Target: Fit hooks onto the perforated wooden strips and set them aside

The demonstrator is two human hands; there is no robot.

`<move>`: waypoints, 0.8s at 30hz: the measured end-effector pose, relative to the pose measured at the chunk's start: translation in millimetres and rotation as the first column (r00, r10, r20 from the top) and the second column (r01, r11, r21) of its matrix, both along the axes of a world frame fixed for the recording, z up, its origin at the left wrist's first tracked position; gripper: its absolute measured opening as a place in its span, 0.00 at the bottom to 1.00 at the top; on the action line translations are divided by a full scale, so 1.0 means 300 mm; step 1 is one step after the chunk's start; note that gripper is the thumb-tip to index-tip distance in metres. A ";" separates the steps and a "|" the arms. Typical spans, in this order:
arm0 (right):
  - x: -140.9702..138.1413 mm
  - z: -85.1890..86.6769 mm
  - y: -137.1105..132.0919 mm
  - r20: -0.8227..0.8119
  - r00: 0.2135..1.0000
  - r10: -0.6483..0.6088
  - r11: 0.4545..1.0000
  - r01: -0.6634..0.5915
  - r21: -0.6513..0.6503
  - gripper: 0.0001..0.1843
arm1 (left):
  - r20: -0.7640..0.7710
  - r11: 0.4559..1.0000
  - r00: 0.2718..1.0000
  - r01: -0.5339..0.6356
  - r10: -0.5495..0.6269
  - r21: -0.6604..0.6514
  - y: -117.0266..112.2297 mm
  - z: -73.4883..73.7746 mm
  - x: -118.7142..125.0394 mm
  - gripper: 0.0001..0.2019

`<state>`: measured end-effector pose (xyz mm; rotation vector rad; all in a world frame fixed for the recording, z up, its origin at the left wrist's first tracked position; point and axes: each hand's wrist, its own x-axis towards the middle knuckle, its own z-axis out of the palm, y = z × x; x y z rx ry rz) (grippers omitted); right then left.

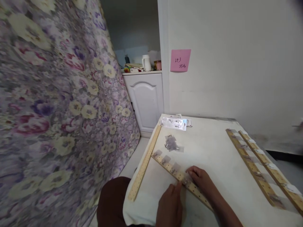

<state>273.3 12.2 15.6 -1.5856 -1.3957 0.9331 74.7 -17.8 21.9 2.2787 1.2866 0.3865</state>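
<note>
A wooden strip with rows of holes (196, 191) lies slantwise on the white-covered table, with several small clear plastic packets (175, 167) spaced along it. My left hand (169, 205) is at the strip's near edge, its fingers closed against the wood. My right hand (201, 179) is on the far side, fingers curled and pinched at the edge of a clear packet (187, 180) on the strip. Small metal pieces seem to be inside the packets, too blurred to name. Beyond the strip's upper end is a pile of similar packets (171, 143).
A bare perforated strip (142, 170) lies along the table's left edge. Two more strips, one with packets (251, 167) and one with white round pieces (265, 160), lie at the right. Clear packaging (174, 123) rests at the back. A floral curtain (59, 110) hangs left.
</note>
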 end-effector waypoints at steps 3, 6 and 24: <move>-0.004 -0.002 0.013 0.019 1.000 0.015 1.000 -0.015 -0.009 0.16 | -0.078 0.998 0.997 -0.005 0.000 -0.060 0.001 0.031 0.008 0.29; -0.009 -0.001 0.020 0.041 0.999 0.026 1.000 -0.026 -0.018 0.16 | -0.131 0.994 0.991 -0.005 -0.009 -0.105 0.002 0.050 0.015 0.31; -0.001 -0.011 0.015 -0.059 0.998 0.007 0.999 -0.009 -0.037 0.15 | -0.182 0.996 0.983 -0.004 -0.012 -0.084 -0.003 0.065 0.028 0.31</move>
